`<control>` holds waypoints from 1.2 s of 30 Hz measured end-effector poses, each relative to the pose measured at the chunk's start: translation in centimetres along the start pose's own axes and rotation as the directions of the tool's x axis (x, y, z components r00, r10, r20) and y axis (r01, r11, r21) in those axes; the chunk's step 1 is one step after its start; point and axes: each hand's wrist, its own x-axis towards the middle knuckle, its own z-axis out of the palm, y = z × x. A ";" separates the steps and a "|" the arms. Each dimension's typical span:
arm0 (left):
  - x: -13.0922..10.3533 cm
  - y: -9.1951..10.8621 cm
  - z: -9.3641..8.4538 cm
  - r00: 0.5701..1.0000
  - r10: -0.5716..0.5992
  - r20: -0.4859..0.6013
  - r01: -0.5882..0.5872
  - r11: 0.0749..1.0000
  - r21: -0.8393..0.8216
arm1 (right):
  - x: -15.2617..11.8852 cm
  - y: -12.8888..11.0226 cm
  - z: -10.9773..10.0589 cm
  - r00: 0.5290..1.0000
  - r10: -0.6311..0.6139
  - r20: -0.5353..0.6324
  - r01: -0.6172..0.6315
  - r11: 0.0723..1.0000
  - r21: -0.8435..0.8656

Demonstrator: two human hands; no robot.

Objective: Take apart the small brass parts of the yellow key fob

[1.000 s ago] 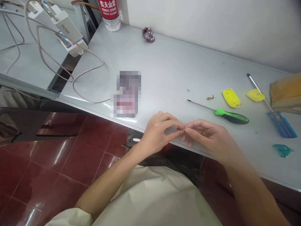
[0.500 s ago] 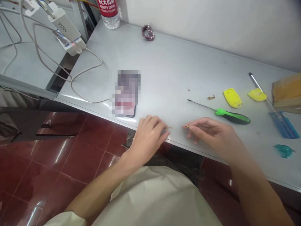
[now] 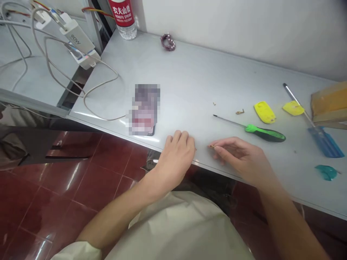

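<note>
Near the table's front edge, my left hand [image 3: 177, 155] rests with its fingers curled downward and closed. Its fingertips face away from the camera, so whatever they hold is hidden. To the right, my right hand [image 3: 242, 155] pinches a small brass metal piece [image 3: 212, 146] between thumb and forefinger, just above the table. Beyond it lies a screwdriver [image 3: 265, 133] with a green and black handle, its tip pointing left. Another small brass piece [image 3: 240, 112] and a tiny metal pin [image 3: 214, 103] lie behind the screwdriver's shaft.
Two yellow plastic pieces, one a rounded shell [image 3: 265, 112], lie at right beside a blue-handled screwdriver [image 3: 326, 142] and a cardboard box [image 3: 329, 104]. A teal piece [image 3: 326, 172] lies nearer. Leftward are a blurred-out phone [image 3: 146, 108] with a cable, a bracelet [image 3: 168, 42], a water bottle [image 3: 123, 18] and chargers [image 3: 77, 36].
My left hand has turned so its thumb and the brass bit at its fingertips no longer show. My right hand still pinches its brass piece. The view has shifted slightly.
</note>
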 end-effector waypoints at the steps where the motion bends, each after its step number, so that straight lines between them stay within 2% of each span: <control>1: 0.1 -0.1 0.0 1.000 -0.010 -0.018 0.008 0.995 -0.095 | 0.0 0.0 0.0 1.000 -0.009 0.001 0.009 1.000 0.015; 3: 0.5 -0.2 0.0 0.996 -0.071 -0.045 0.050 0.932 -0.358 | -0.1 -0.1 0.2 1.000 -0.029 -0.011 0.029 0.999 0.040; 6: 1.0 0.1 0.7 0.979 -0.193 -0.061 0.104 0.740 -0.664 | -0.5 -0.4 0.8 0.996 -0.042 -0.082 0.046 0.998 0.048; 8: 1.1 0.5 1.3 0.962 -0.259 -0.091 0.106 0.659 -0.745 | -0.8 -0.6 1.3 0.988 -0.039 -0.149 0.047 0.998 0.050; 11: 1.0 1.2 2.0 0.938 -0.325 -0.123 0.113 0.620 -0.776 | -1.0 -0.7 2.0 0.973 -0.052 -0.223 0.070 0.995 0.074; 16: 0.8 1.9 2.4 0.927 -0.323 -0.190 0.069 0.647 -0.760 | -0.9 0.1 2.3 0.954 -0.112 -0.279 0.135 0.989 0.065; 21: 0.9 2.1 2.6 0.920 -0.328 -0.213 0.063 0.663 -0.746 | -1.0 0.1 2.4 0.952 -0.095 -0.291 0.105 0.994 0.020; 24: 0.9 2.3 2.7 0.917 -0.317 -0.241 0.045 0.683 -0.729 | -1.0 0.2 2.5 0.949 -0.115 -0.295 0.128 0.991 0.026; 27: 0.9 2.4 3.0 0.909 -0.307 -0.281 0.026 0.716 -0.698 | -1.0 0.5 2.5 0.943 -0.135 -0.303 0.148 0.989 0.019; 31: 0.9 2.5 3.8 0.894 -0.284 -0.347 0.011 0.787 -0.616 | -0.8 0.7 2.2 0.943 -0.167 -0.287 0.144 0.985 -0.098; 36: 0.9 3.0 4.4 0.890 -0.265 -0.372 0.055 0.871 -0.489 | -0.5 0.8 1.9 0.946 -0.226 -0.232 0.190 0.967 -0.169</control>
